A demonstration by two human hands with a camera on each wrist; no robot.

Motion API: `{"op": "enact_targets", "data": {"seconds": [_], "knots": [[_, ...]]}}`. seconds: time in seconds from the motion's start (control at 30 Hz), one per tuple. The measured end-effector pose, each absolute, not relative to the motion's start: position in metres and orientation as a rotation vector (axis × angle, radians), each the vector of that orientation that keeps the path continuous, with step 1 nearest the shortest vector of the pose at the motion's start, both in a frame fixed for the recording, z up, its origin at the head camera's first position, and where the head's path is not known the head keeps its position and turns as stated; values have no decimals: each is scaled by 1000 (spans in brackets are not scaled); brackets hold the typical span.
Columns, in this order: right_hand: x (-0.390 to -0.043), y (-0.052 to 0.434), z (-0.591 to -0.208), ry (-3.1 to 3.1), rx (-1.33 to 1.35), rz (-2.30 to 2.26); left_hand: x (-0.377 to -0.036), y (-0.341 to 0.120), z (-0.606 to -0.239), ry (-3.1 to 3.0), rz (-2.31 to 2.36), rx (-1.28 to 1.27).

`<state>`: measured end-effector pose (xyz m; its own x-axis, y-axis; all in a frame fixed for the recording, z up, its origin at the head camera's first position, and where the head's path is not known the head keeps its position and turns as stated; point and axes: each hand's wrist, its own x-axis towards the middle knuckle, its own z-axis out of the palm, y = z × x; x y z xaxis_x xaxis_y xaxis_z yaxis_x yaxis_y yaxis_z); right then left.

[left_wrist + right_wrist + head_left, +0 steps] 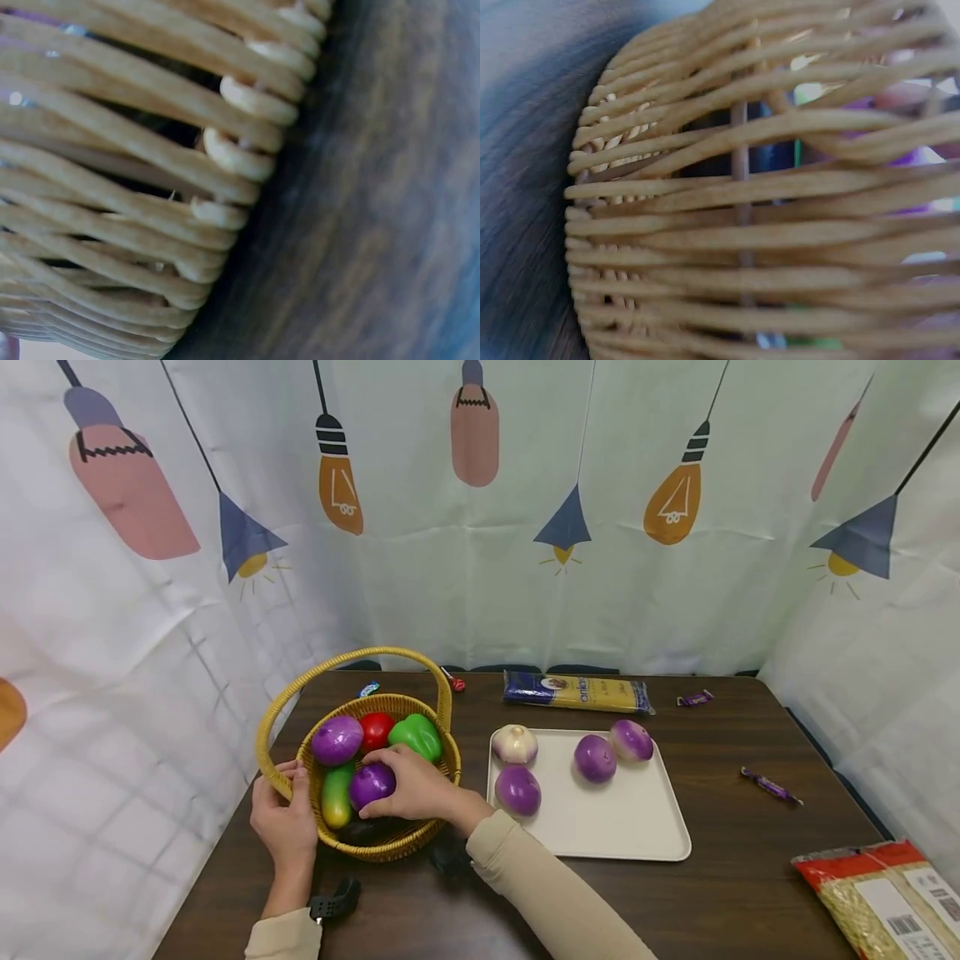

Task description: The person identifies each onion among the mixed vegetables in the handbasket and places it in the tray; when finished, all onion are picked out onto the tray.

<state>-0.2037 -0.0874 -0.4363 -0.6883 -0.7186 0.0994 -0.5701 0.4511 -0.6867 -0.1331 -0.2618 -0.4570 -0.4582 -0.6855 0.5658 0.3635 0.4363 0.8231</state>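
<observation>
In the head view, my right hand (422, 787) reaches into a yellow wicker basket (390, 852) and pinches a shiny purple onion (371, 785) between thumb and fingers. At the basket's left side, my left hand (287, 820) grips it where the arched handle (267, 727) meets the rim. Around the held onion lie another purple onion (337, 741), a red tomato (377, 730), a green bell pepper (416, 737), a yellow-green cucumber-like vegetable (338, 795) and a dark eggplant-like one (363, 832). Both wrist views show mostly woven basket wall (135, 142) (705, 232).
Right of the basket, a white tray (600, 827) bears several purple onions (517, 790) and a whitish bulb (514, 744). Behind it lies a pasta packet (577, 692). Wrapped candies (771, 786) lie at the right, with a red-topped bag (885, 902) at the front right corner.
</observation>
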Motion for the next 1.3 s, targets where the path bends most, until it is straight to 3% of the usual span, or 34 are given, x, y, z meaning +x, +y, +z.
{"op": "enact_targets", "data": {"seconds": [0.33,0.7,0.93,1.3], "knots": [[-186,-6,-417,2532,-1111,-1388,-135,-260,-453,-1624,-1253,252],[-178,110,-435,2627,-844,-1708,-133,-265,-452,-1645,-1241,297],[-171,156,-458,2713,-625,-1635,-132,-265,-455,-1634,-1261,315],[-168,196,-482,2741,-621,-1464,-134,-262,-457,-1627,-1286,298]]}}
